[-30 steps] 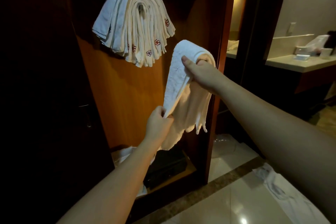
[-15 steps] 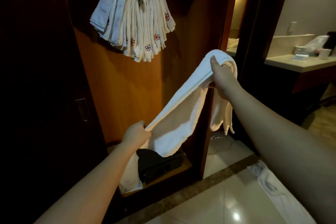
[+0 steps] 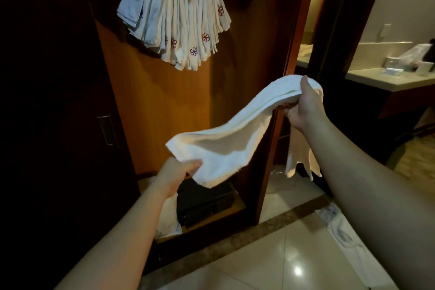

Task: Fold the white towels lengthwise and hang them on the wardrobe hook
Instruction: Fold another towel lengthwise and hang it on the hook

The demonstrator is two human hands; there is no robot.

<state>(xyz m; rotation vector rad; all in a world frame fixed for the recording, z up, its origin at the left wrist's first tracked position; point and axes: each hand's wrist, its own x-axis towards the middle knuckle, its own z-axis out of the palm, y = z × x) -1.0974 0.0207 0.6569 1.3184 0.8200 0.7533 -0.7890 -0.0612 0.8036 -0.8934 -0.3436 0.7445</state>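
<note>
The white terry-cloth towel (image 3: 226,143) is held in mid-air in front of the open orange-brown wooden wardrobe (image 3: 153,106), stretched on a slope between both hands, below and to the right of the thick bundle of folded white towels w/ small red and purple flower embroidery (image 3: 174,14) already draped over the wardrobe hook. The hook itself is mostly buried under that bundle.

Handling, as a guess: light, soft, fully limp, so it sags wherever unsupported and the middle droops into a shallow trough. Not slippery and not fragile, but the layers prob. slide apart if held loosely. Best hold is at the ends or along the folded edge, pinching all layers together; for hanging, support near the midpoint so both halves drop evenly.

Left hand (image 3: 175,175) is low, arm reaching fwd and up from bottom left, fingers (image 3: 194,163) curled and pinching the lower end of the towel. Right hand (image 3: 303,103) is higher and further right, near the wardrobe's side panel, arm extended, thumb on top and fingers wrapped under, clenched on the upper part; a short tail hangs loose below it. Fold looks lengthwise but not yet tidy.
</note>
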